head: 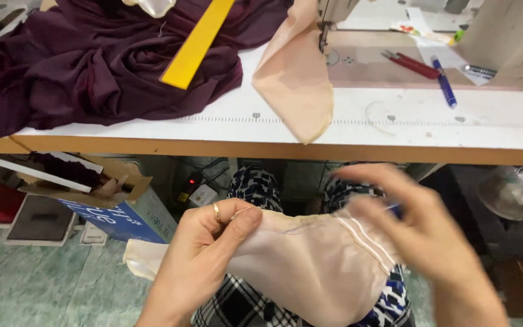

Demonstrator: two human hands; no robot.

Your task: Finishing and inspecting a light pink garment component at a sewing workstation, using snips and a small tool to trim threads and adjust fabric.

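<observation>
Your left hand [204, 242] pinches pale pink fabric piece [310, 260]; right hand [419, 224] blurred, grip unclear. Blue-white cardboard box [122, 212] sits lower left, under table [152, 145].

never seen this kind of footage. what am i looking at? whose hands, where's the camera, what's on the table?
One picture, taken by a camera on a person's head, looking down at their own bare hands; no robot. The left hand, wearing a ring, pinches the edge of a pale pink fabric piece over the lap; its grip is shut on the cloth. The right hand is blurred at the other edge, so its grip is unclear. On the white sewing table: dark purple cloth, a yellow ruler, another pink piece under the sewing machine, red scissors, a blue pen.
</observation>
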